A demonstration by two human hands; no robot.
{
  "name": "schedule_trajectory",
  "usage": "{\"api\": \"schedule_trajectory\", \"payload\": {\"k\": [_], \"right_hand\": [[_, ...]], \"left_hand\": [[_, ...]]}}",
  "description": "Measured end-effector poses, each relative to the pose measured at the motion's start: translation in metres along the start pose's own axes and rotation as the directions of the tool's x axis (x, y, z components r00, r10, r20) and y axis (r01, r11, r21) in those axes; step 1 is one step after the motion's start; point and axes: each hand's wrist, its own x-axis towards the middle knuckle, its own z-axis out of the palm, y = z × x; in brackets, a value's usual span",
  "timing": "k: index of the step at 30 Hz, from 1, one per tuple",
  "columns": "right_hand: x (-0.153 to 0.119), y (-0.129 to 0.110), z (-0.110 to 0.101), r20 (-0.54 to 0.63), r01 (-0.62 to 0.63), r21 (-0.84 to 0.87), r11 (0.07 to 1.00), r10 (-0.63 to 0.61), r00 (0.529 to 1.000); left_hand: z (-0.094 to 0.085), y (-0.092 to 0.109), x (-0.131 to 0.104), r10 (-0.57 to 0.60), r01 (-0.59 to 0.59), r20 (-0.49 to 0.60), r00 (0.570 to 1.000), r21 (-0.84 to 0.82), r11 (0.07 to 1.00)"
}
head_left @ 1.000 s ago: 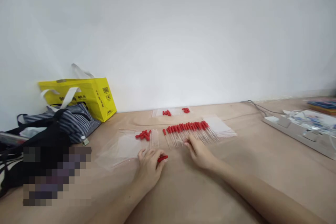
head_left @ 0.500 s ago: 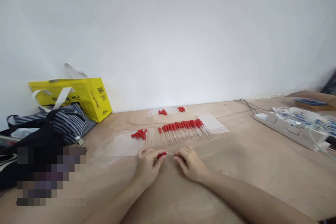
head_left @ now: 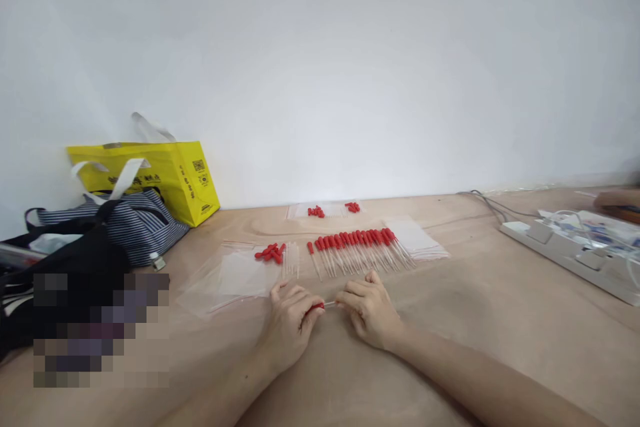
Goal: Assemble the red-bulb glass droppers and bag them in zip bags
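Above the table's near middle, my left hand (head_left: 293, 323) is closed, pinching a red rubber bulb (head_left: 319, 306) between thumb and fingers. From the bulb a thin clear dropper tube (head_left: 329, 304) runs to my right hand (head_left: 371, 312), whose fingertips are closed on its other end. How deep the tube sits in the bulb is hidden by my fingers. Just beyond the hands lies a slanted row of red-topped droppers (head_left: 357, 253), tips toward me. Left of that row are several bare clear tubes (head_left: 291, 259) and a small pile of loose red bulbs (head_left: 271, 253).
Clear plastic bags (head_left: 243, 273) lie flat on the left, with another stack of bags (head_left: 420, 240) at right. Near the wall, a bag (head_left: 336, 211) carries more bulbs. A yellow bag (head_left: 195, 180) and striped bag (head_left: 145, 227) stand left; a power strip (head_left: 565, 253) lies right.
The view has shifted slightly, moving the scene a little to the right. Both hands stay on the bulb and tube, sitting slightly lower in view, and my right fingers are bunched differently.
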Motion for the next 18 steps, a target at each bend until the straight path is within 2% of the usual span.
{"api": "schedule_trajectory", "payload": {"k": [8,12,18], "right_hand": [[-0.002,-0.009,-0.001,-0.011,-0.015,0.043,0.999,0.016,1.0],[-0.001,-0.011,0.001,-0.006,-0.026,0.075,0.997,0.026,1.0],[0.004,-0.009,0.001,0.068,-0.1,0.144,0.985,0.091,0.994]], "left_hand": [[-0.002,0.007,-0.003,0.09,-0.09,-0.004,0.996,0.006,0.996],[-0.003,0.007,-0.003,0.099,-0.099,0.002,0.995,0.012,0.995],[-0.005,0.001,0.003,0.075,-0.075,0.036,0.997,-0.002,0.997]]}}
